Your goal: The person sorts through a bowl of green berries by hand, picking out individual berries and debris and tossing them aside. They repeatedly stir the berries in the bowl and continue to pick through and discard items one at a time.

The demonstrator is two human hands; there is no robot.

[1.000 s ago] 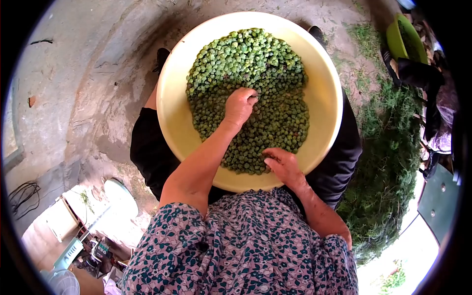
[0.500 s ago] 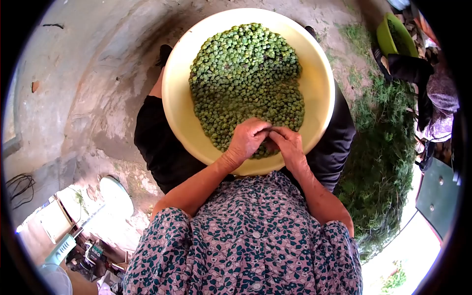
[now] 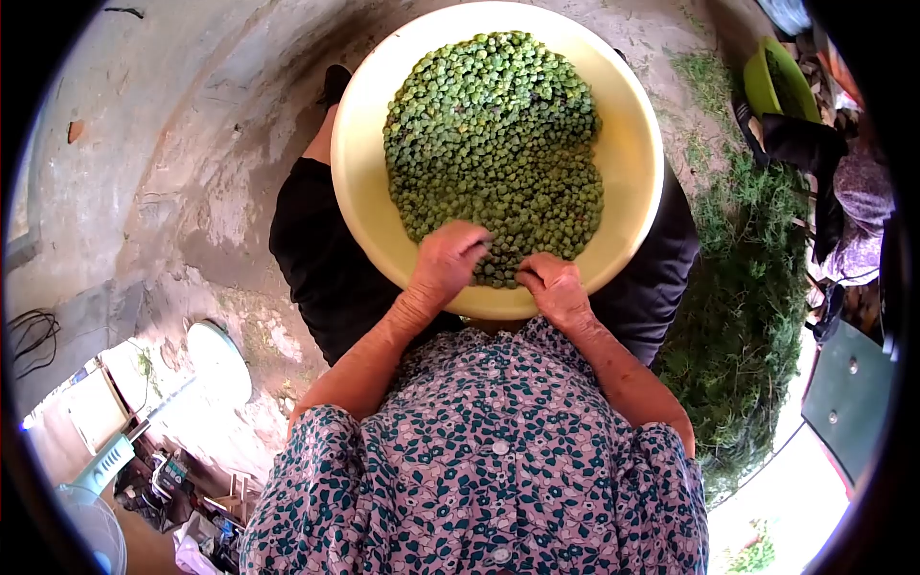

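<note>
Down on the lap (image 3: pixel 316 259), the basin (image 3: pixel 632 144) sits steady, likely to free both hands. The left hand (image 3: pixel 446 264) and right hand (image 3: pixel 551 287) curl shut among the peas (image 3: pixel 494 125) heaped just beyond each grip. Whether either encloses any is hidden.

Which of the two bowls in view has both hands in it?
The large pale yellow bowl on the lap, heaped with green peas: left hand and right hand rest at its near edge. The smaller green bowl sits apart, untouched.
</note>
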